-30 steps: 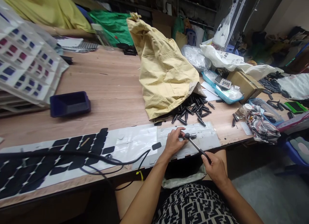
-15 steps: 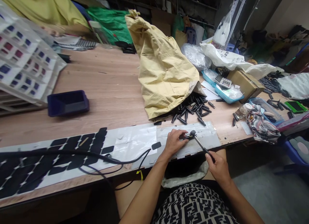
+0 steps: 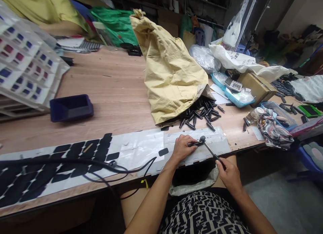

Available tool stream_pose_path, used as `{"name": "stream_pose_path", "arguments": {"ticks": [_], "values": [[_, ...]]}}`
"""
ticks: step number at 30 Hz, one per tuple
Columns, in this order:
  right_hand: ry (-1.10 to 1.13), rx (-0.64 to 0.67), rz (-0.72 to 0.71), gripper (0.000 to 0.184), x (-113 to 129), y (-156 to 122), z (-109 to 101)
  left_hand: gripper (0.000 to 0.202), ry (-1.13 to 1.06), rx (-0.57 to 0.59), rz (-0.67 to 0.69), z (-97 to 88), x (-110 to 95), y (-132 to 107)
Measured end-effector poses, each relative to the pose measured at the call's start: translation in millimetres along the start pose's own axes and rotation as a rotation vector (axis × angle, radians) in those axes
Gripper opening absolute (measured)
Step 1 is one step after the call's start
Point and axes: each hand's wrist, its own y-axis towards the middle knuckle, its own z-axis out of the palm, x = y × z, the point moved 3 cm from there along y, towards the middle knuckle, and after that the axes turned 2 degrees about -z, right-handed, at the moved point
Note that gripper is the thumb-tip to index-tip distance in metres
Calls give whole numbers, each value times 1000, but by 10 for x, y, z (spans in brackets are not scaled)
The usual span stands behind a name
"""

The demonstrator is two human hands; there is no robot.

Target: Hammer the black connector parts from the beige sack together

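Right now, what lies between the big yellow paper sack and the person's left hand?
In the head view, loose small black cylindrical parts spill from the yellow paper sack toward the left hand.

Sack [image 3: 171, 69] lies behind hammer [image 3: 208, 148], tray [image 3: 71, 108] left.

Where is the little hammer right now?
In the head view, the small hammer is low and right of centre: the right hand grips its handle, and its head rests by the small black part pinched in the left hand.
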Motion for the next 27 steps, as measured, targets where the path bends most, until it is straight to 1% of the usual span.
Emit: {"name": "stream_pose_path", "arguments": {"ticks": [7, 10, 14, 16, 18, 20, 22, 24, 27], "values": [[97, -21, -3, 33, 4, 9, -30, 18, 4, 9, -16, 0, 9, 7], [182, -16, 29, 33, 2, 11, -35, 19, 1, 11, -18, 4, 10, 4], [341, -36, 143, 38, -123, 36, 33, 19, -36, 11, -1, -14, 5, 15], [480, -41, 241, 43, -244, 64, 125, 19, -106, -2, 13, -52, -11, 14], [661, -33, 363, 48, -366, 99, 238, 21, -226, -31, 1, -110, -39, -22], [808, -38, 460, 51, -451, 135, 329, 25, -377, -71, -63, -172, -76, -117], [886, -50, 511, 53, -487, 167, 374, 31, -562, -117, -186, -221, -118, -273], [900, -60, 517, 53, -486, 191, 380, 39, -795, -147, -339, -244, -167, -460], [874, -59, 499, 52, -467, 210, 359, 49, -1143, -124, -543, -231, -255, -711]]}}
